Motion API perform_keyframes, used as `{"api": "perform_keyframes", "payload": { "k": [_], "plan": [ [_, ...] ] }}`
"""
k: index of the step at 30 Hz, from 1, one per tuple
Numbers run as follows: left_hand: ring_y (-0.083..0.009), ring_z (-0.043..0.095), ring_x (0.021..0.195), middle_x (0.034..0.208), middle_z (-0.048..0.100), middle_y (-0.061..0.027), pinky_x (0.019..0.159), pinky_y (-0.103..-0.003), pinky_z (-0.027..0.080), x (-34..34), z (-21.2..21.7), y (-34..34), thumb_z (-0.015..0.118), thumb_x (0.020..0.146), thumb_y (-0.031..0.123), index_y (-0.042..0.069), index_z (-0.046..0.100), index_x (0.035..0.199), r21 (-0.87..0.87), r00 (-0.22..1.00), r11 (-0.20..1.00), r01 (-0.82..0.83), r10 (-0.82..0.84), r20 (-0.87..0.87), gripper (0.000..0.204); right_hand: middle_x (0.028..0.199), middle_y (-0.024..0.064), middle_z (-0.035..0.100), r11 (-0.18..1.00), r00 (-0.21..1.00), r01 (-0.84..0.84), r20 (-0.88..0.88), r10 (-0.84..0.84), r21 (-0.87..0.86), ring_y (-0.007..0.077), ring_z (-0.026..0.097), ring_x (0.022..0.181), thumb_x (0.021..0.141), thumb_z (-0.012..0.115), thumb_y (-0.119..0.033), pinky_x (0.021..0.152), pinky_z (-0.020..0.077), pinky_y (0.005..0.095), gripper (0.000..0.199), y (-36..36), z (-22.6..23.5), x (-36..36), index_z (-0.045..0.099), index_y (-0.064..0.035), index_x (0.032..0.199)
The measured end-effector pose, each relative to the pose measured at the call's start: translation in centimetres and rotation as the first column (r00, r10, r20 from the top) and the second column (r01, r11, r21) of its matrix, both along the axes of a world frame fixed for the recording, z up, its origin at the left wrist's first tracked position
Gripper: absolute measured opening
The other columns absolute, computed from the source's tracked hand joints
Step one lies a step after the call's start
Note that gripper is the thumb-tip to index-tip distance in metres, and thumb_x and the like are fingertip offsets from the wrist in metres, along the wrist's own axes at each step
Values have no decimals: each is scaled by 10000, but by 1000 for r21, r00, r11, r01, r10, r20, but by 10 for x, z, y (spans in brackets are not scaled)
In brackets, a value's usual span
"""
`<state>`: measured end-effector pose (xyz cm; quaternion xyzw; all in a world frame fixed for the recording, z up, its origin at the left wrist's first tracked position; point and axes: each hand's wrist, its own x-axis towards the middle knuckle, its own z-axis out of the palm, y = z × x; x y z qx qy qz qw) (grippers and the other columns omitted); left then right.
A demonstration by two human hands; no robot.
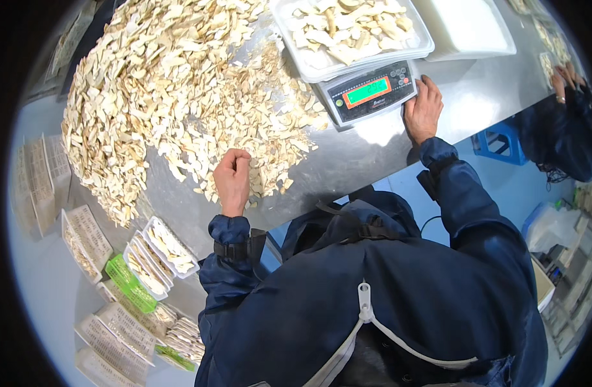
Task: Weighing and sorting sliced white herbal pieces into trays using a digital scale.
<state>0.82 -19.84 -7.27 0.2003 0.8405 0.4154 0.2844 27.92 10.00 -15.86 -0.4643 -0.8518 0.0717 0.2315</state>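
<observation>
A broad heap of pale, dried slices (pixel 173 84) that look like mushroom covers the left of the metal table. My left hand (pixel 232 182) is closed over the heap's near edge; its curled fingers hide whatever may be in them. To the right, a digital scale (pixel 367 97) with a lit green display carries a white plastic tray (pixel 425 42) partly filled with larger slices. My right hand (pixel 425 111) rests on the table beside the scale's right side, its fingers stretched out and holding nothing I can see.
A stack of white trays (pixel 470 29) stands right of the scale. At the lower left are filled trays (pixel 170 245), a green basket (pixel 129 284) and several larger crates (pixel 86 242). Another person's hand (pixel 559 84) works at the far right, above a blue plastic stool (pixel 500 143).
</observation>
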Motion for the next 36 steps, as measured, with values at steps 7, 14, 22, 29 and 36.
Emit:
{"api": "perform_keyframes", "payload": {
  "k": [7, 14, 22, 29, 36],
  "plan": [
    [-29, 367, 518, 582, 464, 50, 467, -212, 282, 6, -7, -28, 492, 822, 55, 23, 611, 810, 22, 999, 999, -43, 43, 27, 124, 1287, 129, 420, 999, 999, -10, 35, 9, 35, 327, 374, 1192, 806, 488, -151, 981, 293, 460, 380, 0, -4, 2, 487, -56, 1174],
    [-33, 385, 521, 580, 482, 31, 470, -215, 301, -5, -6, -50, 495, 815, 55, 18, 616, 810, 28, 996, 995, -94, 94, -2, 126, 1290, 134, 420, 999, 998, -15, 68, 12, 41, 324, 374, 1195, 817, 489, -177, 987, 295, 457, 387, 1, -5, 2, 483, -53, 1183],
    [-116, 529, 626, 704, 597, -59, 603, -248, 429, -10, -32, -53, 543, 809, 70, -6, 632, 887, 42, 994, 999, -12, 17, -112, 141, 1281, 136, 441, 995, 996, -23, 84, 15, 93, 330, 399, 1171, 823, 491, -188, 971, 313, 456, 381, 3, -9, 3, 491, -45, 1177],
    [-104, 535, 617, 718, 605, -61, 593, -235, 440, -8, -31, -19, 579, 794, 58, -16, 633, 900, 52, 999, 999, -10, 12, -47, 140, 1273, 139, 460, 995, 995, -30, 96, 21, 94, 347, 413, 1155, 843, 490, -157, 963, 327, 459, 377, 4, -7, 5, 474, -39, 1202],
    [-239, 552, 649, 704, 551, -92, 607, -334, 447, 16, -29, 40, 602, 755, 95, 62, 645, 814, 58, 917, 939, 339, -316, -241, 80, 1292, 127, 427, 997, 997, -33, 77, 28, 65, 325, 377, 1196, 825, 490, -192, 986, 298, 458, 390, 3, -10, 3, 485, -64, 1194]
  ]
}}
